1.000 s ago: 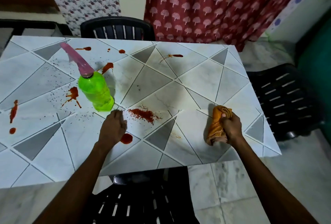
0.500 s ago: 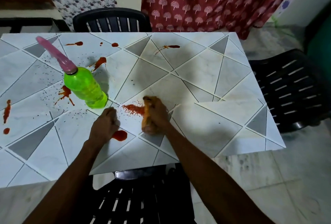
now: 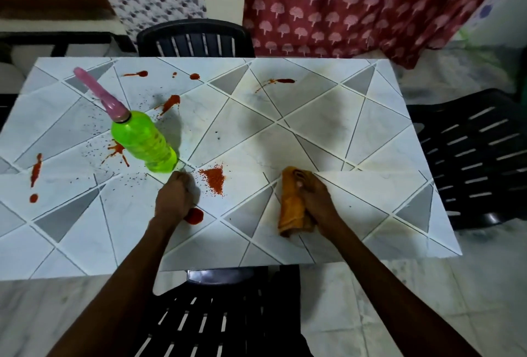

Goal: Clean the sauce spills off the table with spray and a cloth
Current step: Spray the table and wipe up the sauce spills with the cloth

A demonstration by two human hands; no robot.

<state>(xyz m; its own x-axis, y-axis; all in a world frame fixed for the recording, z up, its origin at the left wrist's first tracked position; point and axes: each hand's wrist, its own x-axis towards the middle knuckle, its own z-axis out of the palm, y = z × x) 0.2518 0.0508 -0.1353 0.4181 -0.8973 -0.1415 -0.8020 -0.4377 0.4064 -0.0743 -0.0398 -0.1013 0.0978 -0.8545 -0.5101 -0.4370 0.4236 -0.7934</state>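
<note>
Right hand [image 3: 315,202] has swept right, off the red spill [image 3: 214,179], gripping orange cloth [image 3: 291,205] on worktop [image 3: 370,134]; left hand [image 3: 174,199] fisted, empty, beside green spray bottle [image 3: 142,139].

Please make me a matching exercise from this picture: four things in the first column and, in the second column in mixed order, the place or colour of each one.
Column 1
1. spray bottle
2. cloth
3. round sauce blob
4. black chair

Column 2
A. gripped by the right hand
B. on the floor, beyond the right edge of the table
C. green, standing on the table
D. red, beside the left hand

Pairs: 1-C, 2-A, 3-D, 4-B
</note>
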